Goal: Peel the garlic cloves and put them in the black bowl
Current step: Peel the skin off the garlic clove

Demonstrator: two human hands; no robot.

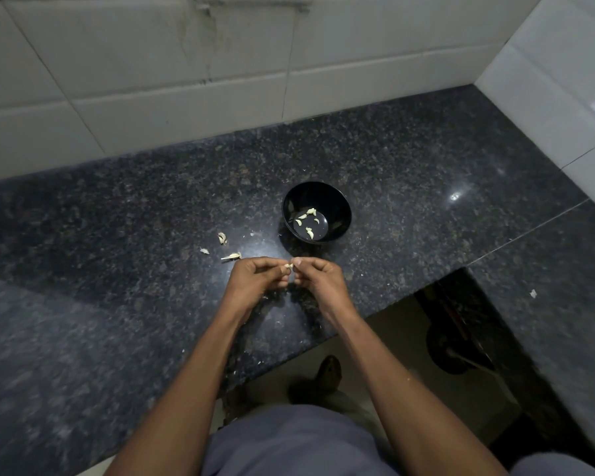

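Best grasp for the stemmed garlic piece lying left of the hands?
Pinch the garlic piece across its plump right end, coming from above. It lies flat on the counter, thin stem pointing left, clear of the left hand.

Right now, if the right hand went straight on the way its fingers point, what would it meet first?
The right hand points left, so it would probably meet the left hand first; both pinch one garlic clove between them. The black bowl lies farther back, off that line.

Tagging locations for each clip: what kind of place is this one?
Most likely a home kitchen: a dark speckled stone counter, white tiled walls, and garlic in a black bowl.
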